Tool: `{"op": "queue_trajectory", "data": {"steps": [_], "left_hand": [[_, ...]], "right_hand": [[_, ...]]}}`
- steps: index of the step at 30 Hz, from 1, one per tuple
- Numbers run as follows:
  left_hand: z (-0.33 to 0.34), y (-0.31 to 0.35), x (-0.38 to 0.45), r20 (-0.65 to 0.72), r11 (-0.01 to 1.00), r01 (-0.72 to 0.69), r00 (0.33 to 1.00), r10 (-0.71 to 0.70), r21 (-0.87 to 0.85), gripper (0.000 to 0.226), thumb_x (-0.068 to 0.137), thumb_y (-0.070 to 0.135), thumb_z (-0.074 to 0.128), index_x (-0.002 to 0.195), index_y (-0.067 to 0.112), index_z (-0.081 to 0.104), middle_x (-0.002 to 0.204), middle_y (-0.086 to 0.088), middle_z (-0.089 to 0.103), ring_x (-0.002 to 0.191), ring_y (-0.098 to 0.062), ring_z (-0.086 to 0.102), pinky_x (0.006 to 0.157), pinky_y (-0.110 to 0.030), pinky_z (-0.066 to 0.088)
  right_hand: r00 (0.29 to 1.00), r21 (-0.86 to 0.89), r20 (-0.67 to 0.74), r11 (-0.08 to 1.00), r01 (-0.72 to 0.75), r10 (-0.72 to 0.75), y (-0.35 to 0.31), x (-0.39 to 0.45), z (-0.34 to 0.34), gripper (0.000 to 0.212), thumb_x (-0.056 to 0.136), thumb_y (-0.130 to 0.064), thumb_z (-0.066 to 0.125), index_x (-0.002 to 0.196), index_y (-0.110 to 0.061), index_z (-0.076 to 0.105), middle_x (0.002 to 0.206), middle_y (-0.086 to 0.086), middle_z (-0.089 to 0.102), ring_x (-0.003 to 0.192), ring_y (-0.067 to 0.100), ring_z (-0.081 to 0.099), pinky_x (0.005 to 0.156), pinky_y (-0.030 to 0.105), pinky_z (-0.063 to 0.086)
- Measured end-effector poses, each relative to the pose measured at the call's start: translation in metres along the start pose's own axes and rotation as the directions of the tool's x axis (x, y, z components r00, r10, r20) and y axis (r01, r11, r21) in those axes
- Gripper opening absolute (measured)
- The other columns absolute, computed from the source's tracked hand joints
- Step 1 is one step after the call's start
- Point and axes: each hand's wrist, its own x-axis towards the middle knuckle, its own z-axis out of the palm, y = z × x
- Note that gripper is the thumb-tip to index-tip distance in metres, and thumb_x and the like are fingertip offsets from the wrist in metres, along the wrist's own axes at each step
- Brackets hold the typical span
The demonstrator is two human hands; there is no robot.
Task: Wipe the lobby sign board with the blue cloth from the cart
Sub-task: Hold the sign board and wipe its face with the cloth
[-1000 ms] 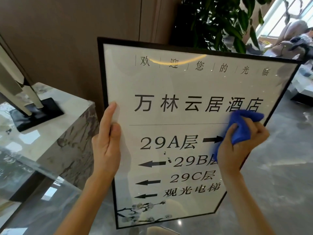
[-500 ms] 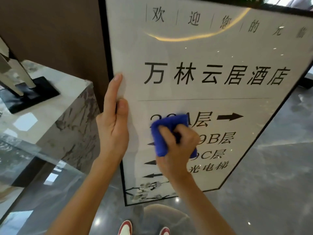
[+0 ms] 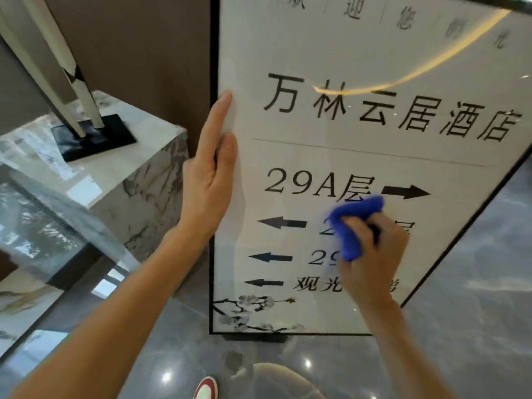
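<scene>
The lobby sign board (image 3: 359,53), white with a black frame, black lettering and arrows, stands upright on the grey floor and fills the middle and right of the view. My left hand (image 3: 211,180) grips its left edge, fingers stretched up along the frame. A bunched blue cloth (image 3: 352,223) is pressed against the board's lower middle by my right hand (image 3: 371,251), which covers part of the lettering below the "29A" line. The cart is out of view.
A marble pedestal (image 3: 138,180) with a black-based sculpture (image 3: 92,136) stands close to the board's left. A glass-topped surface (image 3: 37,226) lies lower left. The glossy grey floor (image 3: 475,283) stretches to the right. A red-and-white shoe (image 3: 205,388) shows at the bottom.
My right hand with the cloth swept from the board's right side to the left, then back to the lower middle. The view has moved closer and lower. My left hand has kept its hold.
</scene>
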Motion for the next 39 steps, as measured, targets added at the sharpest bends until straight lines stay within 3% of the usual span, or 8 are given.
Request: {"op": "queue_trajectory", "data": {"steps": [6, 12, 16, 20, 24, 29, 35, 39], "left_hand": [[0.002, -0.01, -0.035, 0.016, 0.995, 0.074, 0.997, -0.075, 0.073, 0.049, 0.109, 0.024, 0.036, 0.153, 0.043, 0.026, 0.124, 0.059, 0.039, 0.102, 0.031, 0.048, 0.081, 0.008, 0.036], [-0.003, -0.032, -0.065, 0.014, 0.978, 0.105, 0.994, -0.11, 0.179, 0.043, 0.105, 0.047, 0.031, 0.141, 0.068, 0.02, 0.07, 0.028, 0.055, 0.049, 0.004, 0.044, 0.047, -0.006, 0.034], [-0.003, -0.05, -0.077, 0.022, 0.986, -0.011, 1.0, 0.008, 0.164, 0.041, 0.105, 0.051, 0.026, 0.145, 0.062, 0.023, 0.07, 0.014, 0.05, 0.049, -0.001, 0.044, 0.045, -0.01, 0.036], [0.002, -0.061, -0.075, -0.013, 0.985, -0.06, 0.998, 0.063, 0.165, 0.041, 0.106, 0.048, 0.026, 0.145, 0.06, 0.023, 0.08, 0.005, 0.053, 0.047, -0.004, 0.046, 0.043, -0.009, 0.035], [0.006, -0.065, -0.07, -0.033, 0.99, -0.064, 0.997, 0.069, 0.125, 0.041, 0.106, 0.046, 0.027, 0.145, 0.06, 0.025, 0.071, 0.003, 0.05, 0.045, -0.013, 0.042, 0.038, -0.017, 0.033], [0.006, -0.067, -0.067, -0.013, 0.992, -0.063, 0.998, 0.065, 0.113, 0.042, 0.107, 0.041, 0.029, 0.145, 0.06, 0.025, 0.066, -0.004, 0.049, 0.043, -0.02, 0.042, 0.037, -0.024, 0.034], [0.004, -0.065, -0.069, 0.0, 0.994, -0.055, 0.998, 0.056, 0.099, 0.04, 0.106, 0.049, 0.028, 0.143, 0.062, 0.025, 0.066, 0.007, 0.055, 0.042, -0.013, 0.045, 0.039, -0.012, 0.032], [-0.002, -0.066, -0.079, 0.018, 0.999, -0.035, 0.999, 0.035, 0.038, 0.043, 0.106, 0.041, 0.032, 0.141, 0.065, 0.027, 0.069, 0.014, 0.058, 0.047, -0.01, 0.049, 0.043, -0.022, 0.04]], "right_hand": [[0.943, -0.031, -0.322, 0.994, -0.101, 0.086, 0.065, 0.023, -0.049, 0.025, 0.09, -0.015, 0.054, 0.101, 0.008, 0.055, 0.112, -0.023, 0.037, 0.106, -0.012, 0.041, 0.091, 0.012, 0.031], [0.899, -0.086, -0.437, 0.996, 0.002, -0.04, 0.077, 0.027, -0.056, 0.042, 0.102, -0.019, 0.051, 0.12, -0.055, 0.039, 0.117, -0.009, 0.031, 0.108, 0.027, 0.045, 0.097, 0.029, 0.039], [0.861, -0.183, -0.506, 0.982, -0.049, -0.051, 0.075, 0.024, -0.043, 0.038, 0.105, -0.027, 0.048, 0.121, -0.06, 0.039, 0.113, 0.016, 0.043, 0.107, 0.045, 0.051, 0.091, 0.053, 0.046], [0.835, -0.17, -0.548, 0.984, -0.046, -0.055, 0.063, 0.024, -0.026, 0.043, 0.105, -0.03, 0.047, 0.121, -0.068, 0.035, 0.113, 0.024, 0.048, 0.108, 0.045, 0.053, 0.095, 0.052, 0.046], [0.845, -0.162, -0.53, 0.987, -0.013, -0.076, 0.036, 0.025, 0.007, 0.059, 0.1, -0.007, 0.051, 0.119, -0.061, 0.039, 0.104, 0.016, 0.042, 0.094, 0.049, 0.051, 0.088, 0.049, 0.046], [0.811, -0.059, -0.58, 0.989, -0.132, 0.074, -0.014, 0.026, 0.058, 0.02, 0.098, -0.009, 0.052, 0.109, 0.005, 0.062, 0.105, 0.029, 0.054, 0.094, 0.042, 0.053, 0.087, 0.04, 0.046], [0.903, -0.223, -0.421, 0.975, -0.014, -0.083, -0.089, 0.01, 0.111, 0.034, 0.089, -0.022, 0.049, 0.123, -0.024, 0.046, 0.124, 0.011, 0.048, 0.106, 0.029, 0.05, 0.093, 0.041, 0.043], [0.947, -0.214, -0.261, 0.968, 0.13, -0.185, -0.102, -0.043, 0.137, 0.027, 0.101, -0.037, 0.041, 0.126, -0.028, 0.049, 0.124, 0.004, 0.045, 0.101, 0.024, 0.047, 0.087, 0.04, 0.041]]}}
